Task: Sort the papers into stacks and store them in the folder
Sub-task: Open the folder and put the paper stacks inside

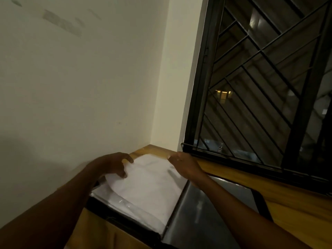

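The folder (206, 214) lies open on a wooden table (298, 205), and all places here are given from it. On its left half lies a white paper (147, 182), on top of a shiny plastic sleeve (124, 202) that shows along the near edge of this half. The right half of the folder is dark grey and bare, with a black strap across its outer corner. The left hand (115, 165) is at the left edge of the paper, over the left side of the folder. Its fingers are curled and they pinch this edge, with the thumb on the paper (the edge bends up a little there, in a round curve). The right hand (185, 166) is at the far right corner of the paper, above the middle fold of the folder. Its fingertips touch the corner or are very close to it, but the picture is blurred here and I cannot tell if this hand holds the paper or only rests on it. Behind the folder and to its left rises a pale wall (71, 90). To the right of the folder, beyond the table edge, stands a window (260, 90) with a black frame and slanted bars, and it is dark behind the glass.
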A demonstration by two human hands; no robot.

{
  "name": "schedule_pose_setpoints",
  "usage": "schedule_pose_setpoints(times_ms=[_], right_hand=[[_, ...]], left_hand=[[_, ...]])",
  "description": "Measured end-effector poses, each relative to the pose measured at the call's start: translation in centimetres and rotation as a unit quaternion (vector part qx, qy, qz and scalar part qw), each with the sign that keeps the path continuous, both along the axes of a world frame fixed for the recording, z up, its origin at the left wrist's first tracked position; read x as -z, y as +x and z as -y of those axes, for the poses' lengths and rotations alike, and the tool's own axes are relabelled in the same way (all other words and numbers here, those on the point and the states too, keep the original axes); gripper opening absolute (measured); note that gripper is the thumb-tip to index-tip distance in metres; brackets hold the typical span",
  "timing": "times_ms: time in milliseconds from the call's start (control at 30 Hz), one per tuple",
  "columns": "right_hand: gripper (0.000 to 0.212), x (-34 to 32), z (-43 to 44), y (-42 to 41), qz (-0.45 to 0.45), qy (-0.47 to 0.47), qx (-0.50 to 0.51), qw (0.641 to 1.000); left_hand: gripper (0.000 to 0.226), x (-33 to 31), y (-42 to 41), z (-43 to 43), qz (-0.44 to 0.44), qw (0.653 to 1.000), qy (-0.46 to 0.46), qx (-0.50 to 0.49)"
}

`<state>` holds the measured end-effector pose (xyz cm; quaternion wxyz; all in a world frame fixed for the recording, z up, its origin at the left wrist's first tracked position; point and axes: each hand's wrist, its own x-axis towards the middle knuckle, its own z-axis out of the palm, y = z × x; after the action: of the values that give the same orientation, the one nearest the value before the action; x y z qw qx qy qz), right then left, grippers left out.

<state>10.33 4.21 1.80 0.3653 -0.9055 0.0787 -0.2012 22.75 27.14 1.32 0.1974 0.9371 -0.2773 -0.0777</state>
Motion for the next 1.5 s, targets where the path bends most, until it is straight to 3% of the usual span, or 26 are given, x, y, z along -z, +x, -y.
schedule_pose_setpoints(times_ms=[167, 333, 400, 467, 500, 600, 700, 833, 933, 1067, 1200, 1333, 1433, 1500], right_hand=[[0.055, 2.4, -0.6, 0.7, -0.116, -0.113, -0.009, 0.987], [0.063, 4.6, -1.2, 1.8, -0.146, -0.166, 0.003, 0.975], [0.063, 5.1, -1.4, 2.3, -0.139, -0.179, 0.014, 0.974], [0.062, 5.8, -1.6, 2.9, -0.146, -0.197, 0.020, 0.969], [0.062, 6.2, -1.7, 3.0, -0.161, -0.215, 0.022, 0.963], [0.063, 7.5, -2.0, 3.7, -0.208, -0.271, 0.025, 0.939], [0.063, 7.7, -2.3, 4.4, -0.220, -0.290, 0.024, 0.931], [0.063, 7.1, -1.4, 4.5, -0.243, -0.252, -0.011, 0.937], [0.062, 6.3, -1.5, 4.1, -0.214, -0.172, -0.011, 0.962], [0.069, 8.2, -3.8, 3.0, -0.193, -0.266, 0.005, 0.944], [0.074, 8.6, -3.9, 3.1, -0.202, -0.278, -0.001, 0.939], [0.072, 7.5, -2.5, 2.5, -0.180, -0.178, -0.008, 0.968], [0.073, 7.2, -0.4, 0.8, -0.199, -0.119, 0.029, 0.972], [0.074, 7.4, 1.5, -0.3, -0.218, -0.138, 0.032, 0.966]], left_hand=[[0.049, 0.9, -0.4, 1.9, 0.039, 0.993, 0.115, -0.013], [0.054, 1.3, -0.9, 4.0, 0.117, 0.988, 0.095, -0.010], [0.067, 1.6, -1.2, 4.8, 0.112, 0.991, 0.065, 0.026], [0.104, 2.5, -1.4, 5.6, 0.096, 0.994, 0.040, 0.037], [0.106, 3.2, -1.2, 5.9, 0.087, 0.995, 0.039, 0.032], [0.069, 6.0, -0.1, 6.7, 0.074, 0.992, 0.098, 0.005], [0.066, 7.0, 0.7, 7.1, 0.063, 0.988, 0.139, -0.009], [0.090, 5.2, 1.0, 6.6, 0.013, 0.988, 0.151, 0.025], [0.075, 4.3, 1.2, 5.1, 0.009, 0.992, 0.129, 0.007], [0.121, 7.0, 2.4, 2.9, 0.024, 0.991, 0.118, -0.062], [0.093, 6.4, 1.4, 3.0, 0.030, 0.989, 0.105, -0.096], [0.123, 5.6, 1.7, 3.0, 0.026, 0.992, 0.080, -0.093], [0.124, 5.0, 0.6, 4.0, 0.026, 0.992, 0.055, -0.107], [0.105, 4.2, -0.5, 5.0, 0.007, 0.993, 0.002, -0.118]])
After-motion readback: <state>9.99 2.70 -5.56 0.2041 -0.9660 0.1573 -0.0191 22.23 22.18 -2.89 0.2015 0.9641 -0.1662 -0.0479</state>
